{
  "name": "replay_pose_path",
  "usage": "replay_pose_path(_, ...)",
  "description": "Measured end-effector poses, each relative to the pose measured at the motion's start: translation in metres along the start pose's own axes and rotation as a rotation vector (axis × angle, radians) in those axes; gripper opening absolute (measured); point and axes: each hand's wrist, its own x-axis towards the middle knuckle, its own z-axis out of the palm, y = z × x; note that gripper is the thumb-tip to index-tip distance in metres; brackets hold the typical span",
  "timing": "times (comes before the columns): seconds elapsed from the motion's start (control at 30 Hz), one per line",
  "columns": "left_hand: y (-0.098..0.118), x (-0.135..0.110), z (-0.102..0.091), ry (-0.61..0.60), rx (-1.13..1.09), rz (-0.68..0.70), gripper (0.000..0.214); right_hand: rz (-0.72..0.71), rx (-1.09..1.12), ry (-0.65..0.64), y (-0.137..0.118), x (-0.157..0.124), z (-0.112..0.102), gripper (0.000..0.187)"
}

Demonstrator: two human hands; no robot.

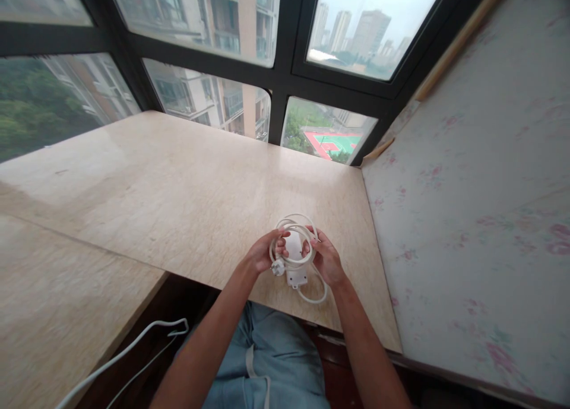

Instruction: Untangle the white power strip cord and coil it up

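A white power cord (295,263) is looped into a round coil between my hands. My left hand (267,250) has its fingers curled round the left side of the coil. On the right side, my right hand (326,257) grips the loops with thumb and fingers. The white plug (278,268) hangs by the coil's lower left, just under my left fingers. Behind and below the loops lies a white power strip (297,276) on the stone ledge (214,201). A single loop of cord runs out from the strip's near end to the right.
Dark window frames (278,100) border the ledge's far side. A wall with flowered paper (458,219) rises at the right. At the lower left, a white tube-like frame (129,349) stands in a dark gap beside the ledge.
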Motion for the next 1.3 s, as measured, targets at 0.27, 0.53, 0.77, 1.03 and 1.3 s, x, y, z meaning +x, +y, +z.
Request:
replay_pose_path(0.27, -0.005, 0.0, 0.01, -0.003, 0.025, -0.002, 0.064, 0.009, -0.029, 0.145, -0.002, 0.004, -0.001, 0.039)
replay_pose_path(0.53, -0.004, -0.007, 0.021, -0.075, -0.038, 0.03, 0.073, 0.073, -0.025, 0.191, -0.013, 0.003, 0.004, 0.035)
replay_pose_path(0.77, 0.001, -0.01, 0.036, 0.062, -0.206, 0.252, 0.062, 0.189, -0.117, 0.024, -0.02, -0.007, 0.007, 0.032)
replay_pose_path(1.03, -0.013, -0.003, 0.05, 0.289, -0.381, 0.427, 0.043, 0.042, 0.112, -0.008, -0.002, -0.009, 0.018, 0.033)
replay_pose_path(1.3, -0.032, 0.012, 0.059, 0.521, -0.537, 0.607, 0.032, -0.024, 0.188, 0.012, 0.002, -0.003, 0.032, 0.048)
